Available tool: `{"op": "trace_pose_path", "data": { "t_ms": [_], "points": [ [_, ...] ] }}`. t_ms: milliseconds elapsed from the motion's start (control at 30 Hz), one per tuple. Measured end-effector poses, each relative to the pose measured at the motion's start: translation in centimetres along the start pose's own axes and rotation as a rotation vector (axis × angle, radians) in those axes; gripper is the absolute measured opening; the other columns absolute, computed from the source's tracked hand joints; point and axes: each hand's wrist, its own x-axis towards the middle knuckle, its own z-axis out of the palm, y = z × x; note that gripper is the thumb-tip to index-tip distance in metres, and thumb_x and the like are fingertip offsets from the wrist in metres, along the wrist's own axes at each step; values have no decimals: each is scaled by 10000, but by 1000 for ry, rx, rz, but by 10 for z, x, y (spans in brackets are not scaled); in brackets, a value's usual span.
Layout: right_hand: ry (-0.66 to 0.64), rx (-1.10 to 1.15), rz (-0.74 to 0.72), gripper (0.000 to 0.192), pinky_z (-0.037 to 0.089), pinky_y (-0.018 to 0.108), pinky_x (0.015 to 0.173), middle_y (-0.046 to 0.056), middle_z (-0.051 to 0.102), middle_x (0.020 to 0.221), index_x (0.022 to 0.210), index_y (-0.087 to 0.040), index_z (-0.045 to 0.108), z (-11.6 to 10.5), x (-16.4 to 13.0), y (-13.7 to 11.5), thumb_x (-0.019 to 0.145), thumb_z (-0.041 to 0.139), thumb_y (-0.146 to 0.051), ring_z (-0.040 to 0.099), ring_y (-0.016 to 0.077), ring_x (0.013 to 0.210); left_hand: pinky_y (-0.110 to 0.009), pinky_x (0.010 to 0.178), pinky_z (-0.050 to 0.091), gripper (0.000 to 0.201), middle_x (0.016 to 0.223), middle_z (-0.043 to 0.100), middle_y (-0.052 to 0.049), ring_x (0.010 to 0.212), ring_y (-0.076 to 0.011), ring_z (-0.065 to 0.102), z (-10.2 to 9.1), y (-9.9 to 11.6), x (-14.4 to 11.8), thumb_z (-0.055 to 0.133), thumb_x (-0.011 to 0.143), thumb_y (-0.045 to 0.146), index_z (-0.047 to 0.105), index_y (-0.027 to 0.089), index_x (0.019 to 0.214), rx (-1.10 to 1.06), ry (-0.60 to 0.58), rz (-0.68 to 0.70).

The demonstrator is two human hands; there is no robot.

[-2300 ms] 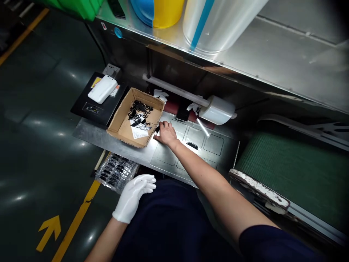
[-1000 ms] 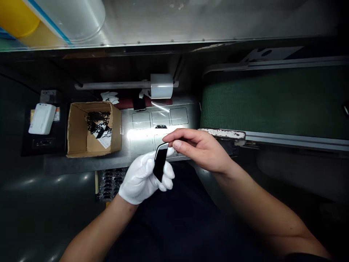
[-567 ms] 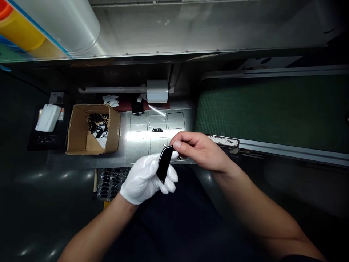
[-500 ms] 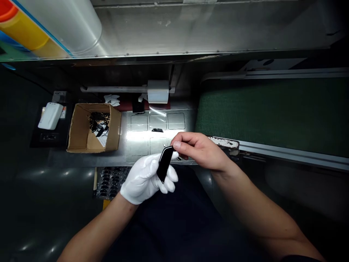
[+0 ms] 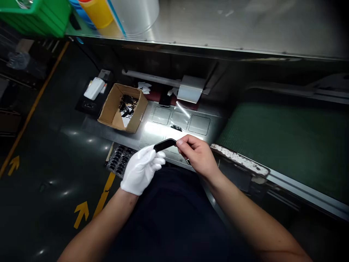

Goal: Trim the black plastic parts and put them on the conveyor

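A glossy black flat piece (image 5: 165, 145) with a slanted end is stretched between my two hands above the metal plate. My left hand (image 5: 142, 168), in a white glove, grips its left end between thumb and fingers. Bare, my right hand (image 5: 196, 153) pinches the other end with thumb and forefinger. Beneath and beyond them lies the metal plate (image 5: 160, 115) with outlined rounded rectangles. A small dark curved piece (image 5: 176, 128) rests on it. What exactly the black piece belongs to, I cannot tell.
Left of the plate stands a cardboard box (image 5: 109, 112) with black scraps. A plastic tray (image 5: 119, 160) of dark pieces sits lower left. A clear film roll (image 5: 191, 89) hangs behind. At right runs a green conveyor belt (image 5: 286, 145); a metal shelf (image 5: 245, 27) crosses above.
The view has swung left, showing a green bin and floor arrows. The black piece has turned from steeply tilted to nearly level, still held by both hands.
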Motion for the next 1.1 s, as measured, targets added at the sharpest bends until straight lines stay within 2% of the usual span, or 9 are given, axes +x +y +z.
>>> {"op": "trace_pose_path", "data": {
  "t_ms": [100, 233, 333, 400, 500, 667, 767, 867, 1100],
  "points": [
    [-38, 49, 91, 308, 368, 254, 558, -32, 604, 698, 801, -200, 661, 24, 12, 10, 944, 709, -469, 462, 97, 581, -129, 623, 552, 175, 916, 723, -61, 738, -88, 671, -20, 5, 11, 759, 917, 252, 710, 142, 1044, -42, 122, 66],
    [-40, 79, 195, 342, 376, 251, 555, -26, 601, 707, 813, -200, 650, 62, 34, 20, 928, 692, -519, 476, 110, 597, -135, 554, 492, 242, 854, 690, -22, 681, -76, 630, -47, 24, 38, 826, 847, 307, 635, 175, 914, -64, 164, 110],
    [-43, 35, 218, 365, 370, 252, 553, -19, 589, 713, 808, -193, 634, 96, 55, 19, 936, 667, -533, 467, 113, 593, -174, 490, 448, 268, 806, 662, -13, 650, -103, 623, -71, 46, 61, 823, 844, 340, 638, 176, 947, -8, 179, 134],
    [-68, -11, 233, 372, 364, 254, 551, -13, 581, 725, 840, -187, 647, 119, 70, 16, 943, 654, -544, 461, 115, 593, -202, 495, 459, 239, 812, 666, -24, 683, -131, 645, -96, 70, 82, 779, 886, 344, 661, 156, 977, 53, 200, 175],
    [-115, -142, 253, 397, 364, 261, 556, -5, 578, 765, 932, -187, 673, 150, 91, 12, 955, 625, -581, 451, 123, 612, -224, 547, 501, 199, 855, 679, -22, 731, -140, 662, -157, 130, 122, 718, 945, 314, 675, 136, 1024, 141, 297, 280],
    [-127, -326, 300, 436, 406, 278, 594, 2, 583, 768, 995, -199, 684, 186, 116, 15, 949, 593, -623, 475, 149, 646, -237, 585, 531, 177, 879, 666, -7, 687, -114, 624, -293, 256, 180, 678, 985, 298, 662, 135, 1052, 274, 606, 432],
    [-152, -377, 348, 419, 459, 290, 648, 18, 628, 807, 990, -214, 690, 201, 123, 21, 948, 589, -618, 544, 174, 700, -236, 571, 522, 198, 837, 655, 4, 638, -102, 596, -347, 291, 211, 681, 985, 329, 664, 132, 1005, 369, 684, 420],
    [-210, -441, 370, 402, 493, 303, 726, 26, 662, 862, 1019, -228, 693, 212, 125, 28, 972, 565, -606, 595, 198, 779, -237, 568, 523, 228, 837, 659, 2, 626, -99, 589, -366, 294, 236, 680, 986, 359, 671, 132, 1014, 467, 664, 390],
    [-302, -633, 375, 417, 490, 312, 707, 14, 680, 861, 1111, -240, 677, 216, 127, 32, 1028, 473, -594, 611, 202, 753, -269, 615, 558, 275, 857, 677, -10, 655, -113, 617, -372, 292, 257, 654, 999, 408, 677, 134, 1014, 691, 643, 334]
  ]
}}
